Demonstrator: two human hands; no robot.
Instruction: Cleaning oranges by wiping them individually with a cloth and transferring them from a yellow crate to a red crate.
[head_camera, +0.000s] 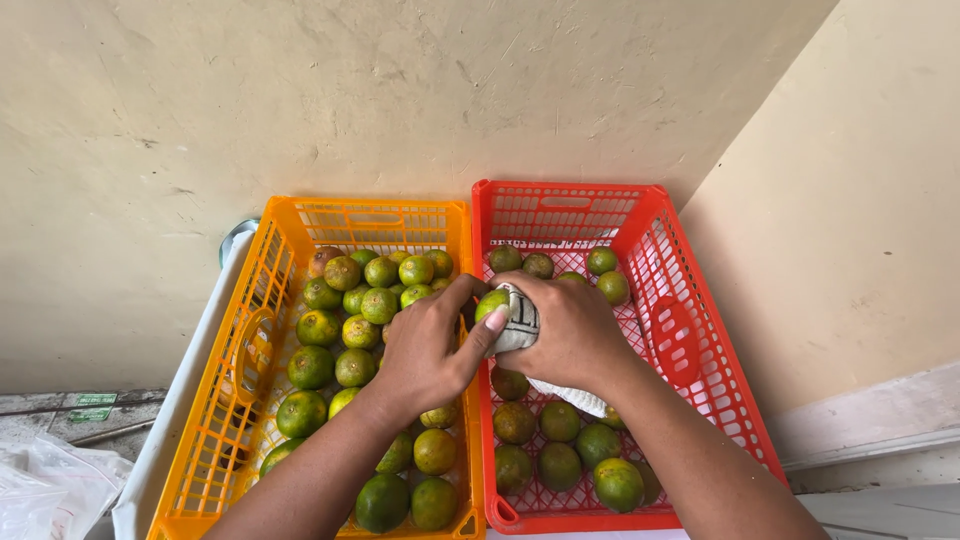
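My left hand (425, 345) grips a green citrus fruit (491, 301) above the divide between two crates. My right hand (570, 330) presses a white cloth (520, 325) against that fruit; the cloth's tail hangs below my wrist. The orange crate (262, 290) on the left holds several green and yellow-green citrus fruits (360, 330). The red crate (700, 300) on the right holds several more fruits (560, 465), at its far end and near end.
Both crates stand side by side on a white surface (165, 440) against a cream wall (400, 90). A side wall (850, 220) closes in on the right. A clear plastic bag (45, 490) lies at the lower left, on the floor.
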